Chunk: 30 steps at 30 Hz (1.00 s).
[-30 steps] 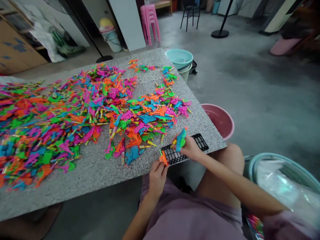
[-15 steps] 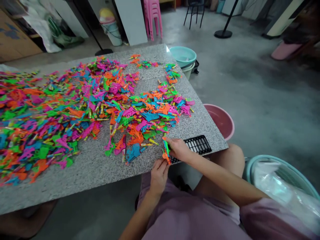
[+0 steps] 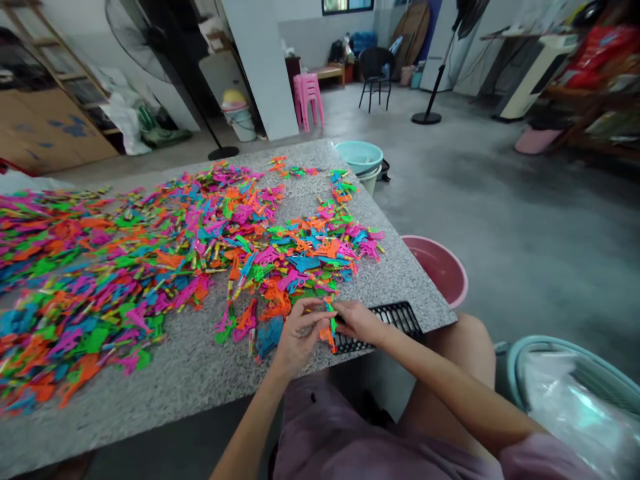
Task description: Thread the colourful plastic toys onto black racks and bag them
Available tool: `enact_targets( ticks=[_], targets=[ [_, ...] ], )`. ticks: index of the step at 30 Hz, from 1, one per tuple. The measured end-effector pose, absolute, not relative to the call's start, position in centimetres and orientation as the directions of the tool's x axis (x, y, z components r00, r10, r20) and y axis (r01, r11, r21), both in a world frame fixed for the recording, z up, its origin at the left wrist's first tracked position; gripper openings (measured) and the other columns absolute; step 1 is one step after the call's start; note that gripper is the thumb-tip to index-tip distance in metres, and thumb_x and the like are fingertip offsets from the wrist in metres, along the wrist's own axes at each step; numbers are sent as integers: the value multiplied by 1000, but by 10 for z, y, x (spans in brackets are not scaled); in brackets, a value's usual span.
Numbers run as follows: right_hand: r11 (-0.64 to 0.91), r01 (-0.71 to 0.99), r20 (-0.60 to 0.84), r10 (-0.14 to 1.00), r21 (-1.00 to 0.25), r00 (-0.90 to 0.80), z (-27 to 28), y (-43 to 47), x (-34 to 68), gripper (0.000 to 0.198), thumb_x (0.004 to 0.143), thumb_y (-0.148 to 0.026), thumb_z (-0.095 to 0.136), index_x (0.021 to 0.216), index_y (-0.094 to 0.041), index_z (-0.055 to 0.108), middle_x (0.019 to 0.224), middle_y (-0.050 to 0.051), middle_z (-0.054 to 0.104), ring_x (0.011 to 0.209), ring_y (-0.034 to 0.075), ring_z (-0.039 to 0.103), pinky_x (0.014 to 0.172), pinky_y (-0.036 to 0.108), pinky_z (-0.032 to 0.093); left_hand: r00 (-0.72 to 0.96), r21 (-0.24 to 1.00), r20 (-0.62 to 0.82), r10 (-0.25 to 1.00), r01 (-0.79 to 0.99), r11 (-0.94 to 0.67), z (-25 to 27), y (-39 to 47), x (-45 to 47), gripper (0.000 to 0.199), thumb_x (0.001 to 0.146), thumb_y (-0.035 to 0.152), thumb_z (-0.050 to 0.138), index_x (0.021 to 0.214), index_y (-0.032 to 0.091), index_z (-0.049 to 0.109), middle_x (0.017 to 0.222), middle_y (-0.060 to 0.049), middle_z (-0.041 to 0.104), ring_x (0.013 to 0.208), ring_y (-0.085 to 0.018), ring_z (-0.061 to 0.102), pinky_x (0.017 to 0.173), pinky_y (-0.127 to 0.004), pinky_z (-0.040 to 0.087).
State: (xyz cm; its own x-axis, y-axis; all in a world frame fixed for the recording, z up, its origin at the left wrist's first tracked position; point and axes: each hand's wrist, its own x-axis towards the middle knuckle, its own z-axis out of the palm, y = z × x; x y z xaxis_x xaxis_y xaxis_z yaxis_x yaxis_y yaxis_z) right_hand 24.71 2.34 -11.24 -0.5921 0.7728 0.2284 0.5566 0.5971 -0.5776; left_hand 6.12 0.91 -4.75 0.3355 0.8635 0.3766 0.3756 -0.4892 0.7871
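Clock centre: the upright toy pistols (image 3: 332, 327) at the left end of the black rack. From nine to eleven o'clock, a pile of mixed-colour toys (image 3: 170, 257) covers the granite table (image 3: 190, 380). Between eight and nine, the left hand (image 3: 300, 333) has bent fingers against the pistols—whether they grip cannot be told. At three, the right hand (image 3: 360, 321) is narrow, closed on the pistols—above the black rack (image 3: 405, 319). At two, a pink basin (image 3: 437, 270) stands beyond the table edge.
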Motion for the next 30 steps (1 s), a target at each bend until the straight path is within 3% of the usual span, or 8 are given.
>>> enact_targets(
  ticks=[4, 8, 10, 13, 16, 19, 25, 30],
  targets=[
    [608, 530, 158, 732, -591, -663, -108, 24, 237, 28, 84, -10, 56, 112, -14, 55, 97, 11, 66, 92, 21, 63, 80, 31, 49, 216, 792, 400, 891, 407, -455, -51, -1, 64, 15, 86, 38, 68, 90, 28, 78, 93, -5, 61, 89, -18, 64, 78, -29, 56],
    [641, 450, 302, 727, -622, -617, -99, 29, 259, 51, 85, -10, 54, 135, -18, 46, 128, 13, 58, 120, 21, 54, 98, 34, 46, 135, 807, 379, 916, 437, -398, -50, -13, 65, 14, 81, 31, 74, 94, 29, 77, 99, -5, 62, 95, -19, 64, 83, -30, 56],
    [600, 574, 385, 800, -558, -461, -90, 54, 290, 55, 84, -6, 50, 137, -20, 46, 138, 12, 52, 130, 22, 46, 106, 38, 41, 130, 822, 351, 927, 431, -371, -50, -15, 66, 17, 81, 31, 74, 97, 30, 77, 101, -5, 63, 96, -19, 66, 82, -30, 58],
    [261, 882, 372, 922, -392, -108, -76, 113, 340, 46, 89, -5, 43, 130, -21, 54, 129, 13, 56, 118, 25, 54, 99, 40, 46, 132, 854, 300, 945, 404, -328, -48, -16, 66, 20, 81, 32, 73, 100, 28, 76, 106, -6, 63, 97, -20, 68, 80, -30, 61],
    [361, 930, 191, 920, -67, -343, -73, 161, 370, 32, 93, -9, 43, 121, -16, 59, 127, 17, 56, 111, 27, 56, 86, 38, 52, 121, 900, 231, 965, 351, -259, -44, -17, 65, 21, 81, 33, 72, 101, 27, 76, 108, -7, 63, 98, -21, 69, 81, -31, 62],
    [521, 852, 63, 850, 48, -523, -79, 173, 384, 26, 94, -7, 41, 109, -13, 62, 118, 17, 59, 112, 26, 55, 85, 36, 52, 108, 913, 191, 976, 344, -217, -42, -17, 65, 27, 78, 34, 74, 104, 25, 75, 110, -8, 64, 99, -21, 70, 84, -32, 61],
    [566, 822, 163, 819, -66, -551, -93, 121, 413, 28, 94, -6, 37, 111, -15, 57, 113, 14, 62, 110, 25, 57, 90, 36, 47, 68, 897, 174, 982, 401, -187, -41, -19, 70, 26, 81, 37, 71, 102, 23, 76, 106, -8, 67, 100, -21, 69, 86, -35, 60],
    [192, 874, 230, 969, -447, -95, -106, 58, 385, 21, 98, -29, 40, 109, -16, 51, 89, 11, 67, 76, 23, 62, 68, 32, 45, 67, 855, 216, 974, 469, -222, -36, -16, 76, 23, 79, 35, 73, 100, 26, 76, 108, -7, 68, 106, -22, 64, 99, -40, 52]
  ],
)
